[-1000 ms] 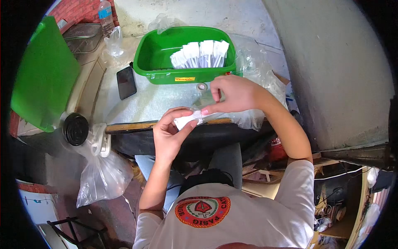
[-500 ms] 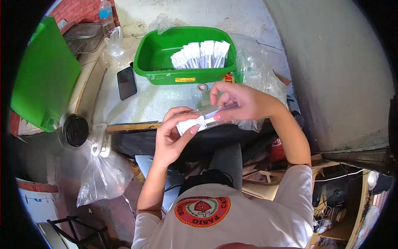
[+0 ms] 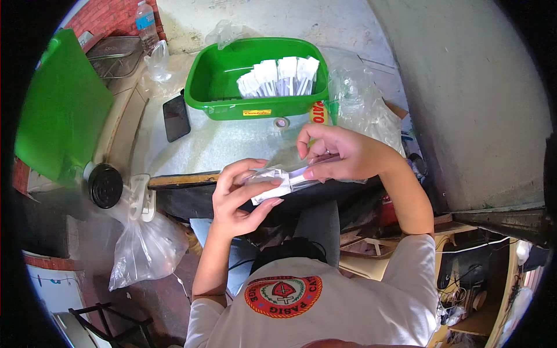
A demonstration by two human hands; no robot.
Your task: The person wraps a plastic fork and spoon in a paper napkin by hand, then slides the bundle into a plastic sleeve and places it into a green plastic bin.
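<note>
1. Head view: on our tabletop (image 3: 220,142), the green basin (image 3: 301,109) sits at twelve o'clock from our hands.
2. Inside it, toward its three o'clock side, we see a fanned row of white-topped packets (image 3: 287,69); we judge these done and set aside.
3. Our left hand (image 3: 232,210) pinches the white end of one packet between fingers and thumb; our right hand (image 3: 357,153) grips its narrow end, thumb against curled fingers.
4. That held packet (image 3: 283,188) is near the tabletop's front edge, outside the basin, so we judge it unfinished. Whether it is sealed, we cannot tell.
5. The small tape roll (image 3: 281,123) lies at twelve o'clock from our hands, just beside the basin. How many packets are left, we cannot tell.
</note>
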